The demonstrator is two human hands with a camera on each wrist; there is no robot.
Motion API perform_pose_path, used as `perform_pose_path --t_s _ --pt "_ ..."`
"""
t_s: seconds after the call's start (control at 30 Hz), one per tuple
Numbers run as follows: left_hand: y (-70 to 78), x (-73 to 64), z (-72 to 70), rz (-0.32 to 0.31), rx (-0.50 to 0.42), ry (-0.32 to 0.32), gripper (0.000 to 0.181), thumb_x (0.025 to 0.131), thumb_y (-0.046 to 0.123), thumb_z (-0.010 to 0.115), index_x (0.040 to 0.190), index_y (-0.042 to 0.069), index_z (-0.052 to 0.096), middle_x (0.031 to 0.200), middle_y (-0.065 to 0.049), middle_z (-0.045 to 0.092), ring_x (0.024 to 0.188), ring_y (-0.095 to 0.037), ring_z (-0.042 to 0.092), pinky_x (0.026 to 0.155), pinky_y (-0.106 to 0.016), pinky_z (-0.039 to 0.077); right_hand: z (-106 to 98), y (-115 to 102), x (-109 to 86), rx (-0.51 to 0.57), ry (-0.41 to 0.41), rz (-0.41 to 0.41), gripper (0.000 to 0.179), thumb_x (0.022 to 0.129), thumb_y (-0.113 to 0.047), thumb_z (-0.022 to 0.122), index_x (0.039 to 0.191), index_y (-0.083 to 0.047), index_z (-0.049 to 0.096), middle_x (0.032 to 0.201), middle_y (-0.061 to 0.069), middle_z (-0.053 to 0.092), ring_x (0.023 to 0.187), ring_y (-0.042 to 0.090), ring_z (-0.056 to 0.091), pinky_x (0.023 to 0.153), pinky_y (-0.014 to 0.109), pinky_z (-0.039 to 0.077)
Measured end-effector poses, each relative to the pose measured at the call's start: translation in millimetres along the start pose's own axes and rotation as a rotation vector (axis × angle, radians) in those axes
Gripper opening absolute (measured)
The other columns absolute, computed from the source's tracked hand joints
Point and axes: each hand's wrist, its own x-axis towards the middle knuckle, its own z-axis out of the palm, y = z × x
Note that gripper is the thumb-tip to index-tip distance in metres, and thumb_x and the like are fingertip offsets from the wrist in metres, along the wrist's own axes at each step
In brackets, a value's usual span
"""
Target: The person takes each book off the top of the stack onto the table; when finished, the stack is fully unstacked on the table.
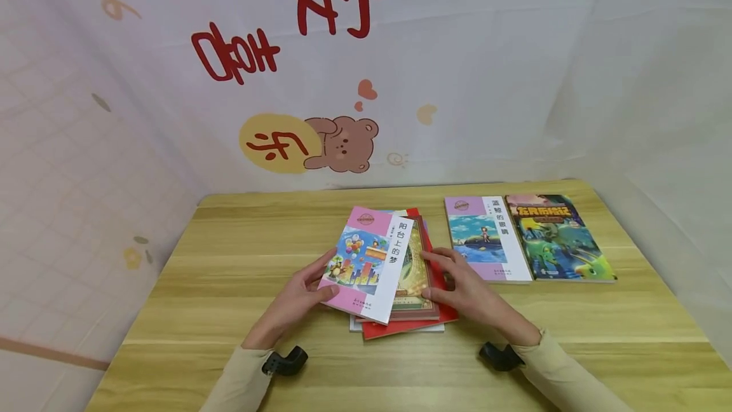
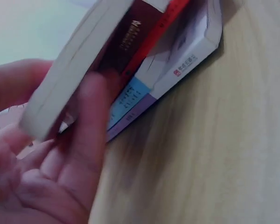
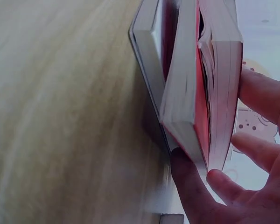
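Observation:
My left hand [image 1: 298,297] pinches a pink-and-white paperback book [image 1: 360,259] by its left edge, thumb on the cover. This book lies slanted over a stack, its page block [image 2: 79,60] raised toward the fingers in the left wrist view. Beneath it shows a gold-and-brown book [image 1: 416,272], then a red book [image 1: 394,330], with more books lower down. My right hand [image 1: 467,286] is at the stack's right side, fingers spread, fingertips at the gold book's right edge. In the right wrist view, its fingers [image 3: 189,179] reach along the page edges of the stack.
To the right, another pink-and-white book [image 1: 483,240] lies flat beside a colourful dinosaur book [image 1: 563,240]. All rest on a wooden table [image 1: 240,253]. A white printed cloth [image 1: 486,81] hangs behind the table's far edge. Each wrist carries a black camera mount [image 1: 286,361].

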Motion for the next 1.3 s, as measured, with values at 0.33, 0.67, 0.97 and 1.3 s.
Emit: perform_pose_path --t_s 0.33,0.67,0.97,1.3 --pt "-3.7 -22.1 -23.8 0.05 -0.221 0.028 0.073 0.104 0.002 0.056 0.167 0.02 0.023 0.164 -0.026 0.026 0.1 -0.029 0.071 0.078 -0.046 0.063 1 2 0.7 0.027 -0.025 0.035 0.069 0.092 -0.035 0.08 0.151 -0.011 0.053 0.157 0.022 0.035 0.133 0.043 0.041 0.1 0.055 0.052" --pt "7.1 -31.5 -48.2 0.137 -0.284 0.105 0.071 0.107 0.002 0.051 0.167 0.02 0.02 0.161 -0.018 0.028 0.103 -0.021 0.071 0.08 -0.038 0.063 -6 5 -4.4 0.023 0.007 0.045 0.069 0.092 -0.032 0.081 0.151 -0.01 0.053 0.156 0.022 0.035 0.131 0.045 0.044 0.098 0.054 0.056" --pt "11.4 -46.8 -75.3 0.203 -0.298 0.179 0.062 0.109 0.002 0.047 0.166 0.014 0.025 0.153 -0.01 0.032 0.109 -0.018 0.068 0.083 -0.035 0.062 -5 2 -2.1 0.007 -0.006 0.032 0.068 0.092 -0.033 0.08 0.15 -0.01 0.054 0.155 0.023 0.036 0.131 0.045 0.044 0.097 0.054 0.056" --pt "7.5 -60.1 -100.4 0.244 -0.34 0.273 0.056 0.109 0.002 0.046 0.163 0.013 0.033 0.143 -0.01 0.038 0.104 -0.017 0.07 0.079 -0.029 0.062 -2 1 0.3 -0.01 -0.026 0.017 0.066 0.092 -0.034 0.08 0.149 -0.011 0.055 0.154 0.024 0.038 0.13 0.044 0.044 0.098 0.055 0.055"
